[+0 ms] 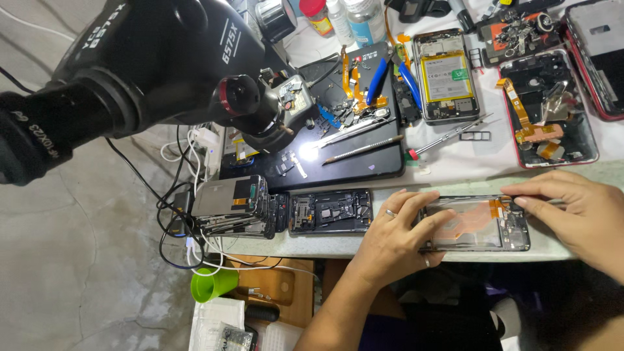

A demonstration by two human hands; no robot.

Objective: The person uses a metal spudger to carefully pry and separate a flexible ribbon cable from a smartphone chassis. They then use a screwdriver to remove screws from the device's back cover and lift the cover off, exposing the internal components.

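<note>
Opened phone (478,225): back off, innards exposed, orange flex showing at top; lay flat at near edge of bench (468,170), between both hands. Judged mid-strip: cover gone, board & flex not yet out; reassembly nowhere near.

L hand (396,237): fingers spread over phone's left end, thumb under near edge; pinned, not lifted. Ring on one finger.

R hand (575,211): fingertips pressed on phone's top right corner, fingers near straight. Tool in it? Cannot tell.

Second gutted phone (331,211): just left of L hand, untouched.

Stack of screens/frames (234,207): further left, at bench corner.

Black mat (338,156): behind, w/ tweezers (354,130), loose parts, small bright lamp spot.

Phone w/ yellow battery (445,75): upper centre, back off. Red-rimmed phone (549,107): right, open, orange flex loose.

Screwdriver (448,138): lay slantwise between mat & red-rimmed phone.

Microscope (156,62): large, black, hung over bench's left end, close to cam.

Bottles (344,18): far edge.

Surface: pale, cluttered, worn. Room: bare grey concrete floor (58,260) left of bench; tangle of cables (179,214) off bench corner; green cup (213,284) below on low wooden shelf.
</note>
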